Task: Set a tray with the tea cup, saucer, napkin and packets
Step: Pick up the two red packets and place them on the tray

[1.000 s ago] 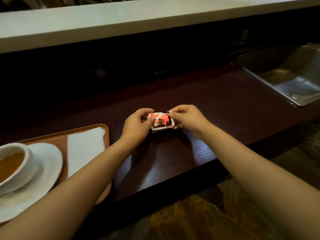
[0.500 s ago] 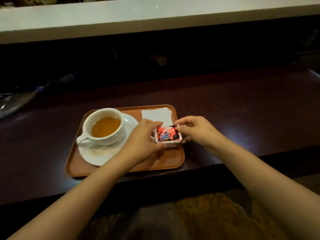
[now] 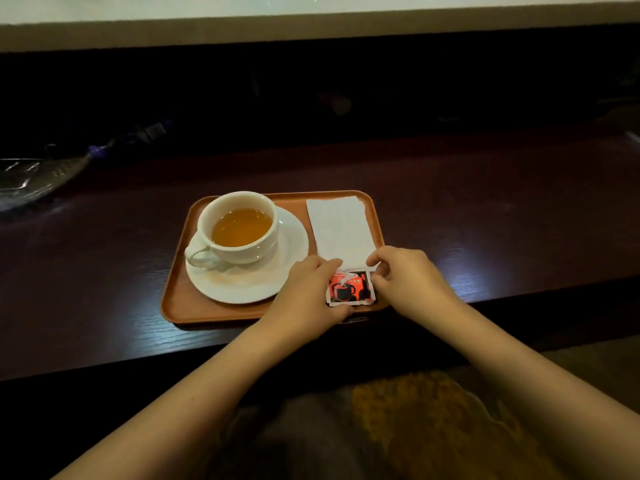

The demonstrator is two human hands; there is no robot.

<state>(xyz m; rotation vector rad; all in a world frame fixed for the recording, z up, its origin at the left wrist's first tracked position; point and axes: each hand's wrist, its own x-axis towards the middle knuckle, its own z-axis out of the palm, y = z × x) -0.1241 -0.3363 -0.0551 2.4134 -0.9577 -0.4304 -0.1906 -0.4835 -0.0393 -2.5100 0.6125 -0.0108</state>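
One glossy red square packet (image 3: 350, 287) lower centre, pinched between left hand (image 3: 308, 296) and right hand (image 3: 408, 280); one white cup (image 3: 239, 227), round saucer (image 3: 287, 271), paper napkin (image 3: 341, 230), brown tray (image 3: 180, 299).

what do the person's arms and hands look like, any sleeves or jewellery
Both forearms are bare up to the frame edge, with no sleeves showing. The left hand and right hand wear no gloves; no rings, watch or bracelets are visible in the dim light.
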